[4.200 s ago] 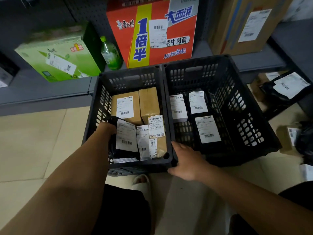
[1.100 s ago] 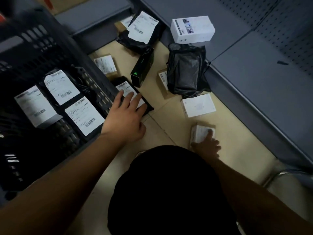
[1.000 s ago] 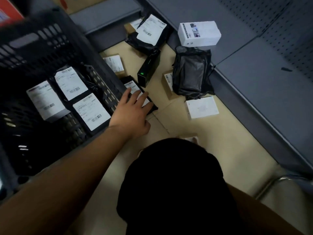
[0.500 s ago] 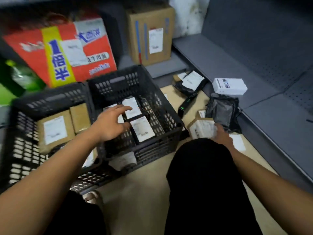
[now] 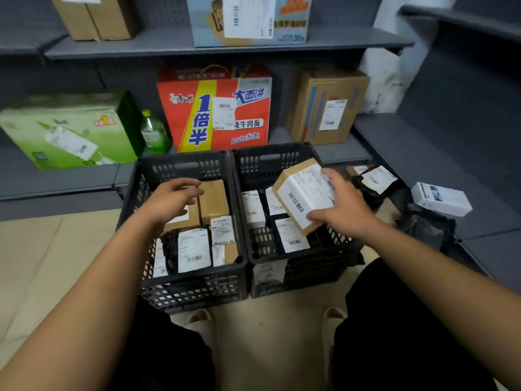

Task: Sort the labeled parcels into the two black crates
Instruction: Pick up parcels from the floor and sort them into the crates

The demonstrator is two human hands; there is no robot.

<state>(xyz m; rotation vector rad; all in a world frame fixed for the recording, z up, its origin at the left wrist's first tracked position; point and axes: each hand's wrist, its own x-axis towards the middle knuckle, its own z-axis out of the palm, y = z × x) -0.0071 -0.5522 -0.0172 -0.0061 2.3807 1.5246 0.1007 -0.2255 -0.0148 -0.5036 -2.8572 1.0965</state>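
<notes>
Two black crates stand side by side on the floor in front of me. The left crate (image 5: 194, 289) holds brown cardboard parcels and labeled bags. In the right crate (image 5: 310, 273) lie several black bags with white labels. My right hand (image 5: 342, 210) grips a small brown box with a white barcode label (image 5: 303, 193), tilted above the right crate. My left hand (image 5: 172, 201) hovers over the left crate with its fingers loosely curled, holding nothing.
More parcels lie on the floor to the right: a black bag with a label (image 5: 376, 179), a white box (image 5: 441, 198) and a dark bag (image 5: 428, 225). Grey shelves behind carry a red carton (image 5: 214, 108), a green carton (image 5: 67, 131), a bottle (image 5: 153, 134) and brown boxes.
My right hand has carried the small brown box from the floor pile up over the right crate. My left hand has moved from the right crate over the left one.
</notes>
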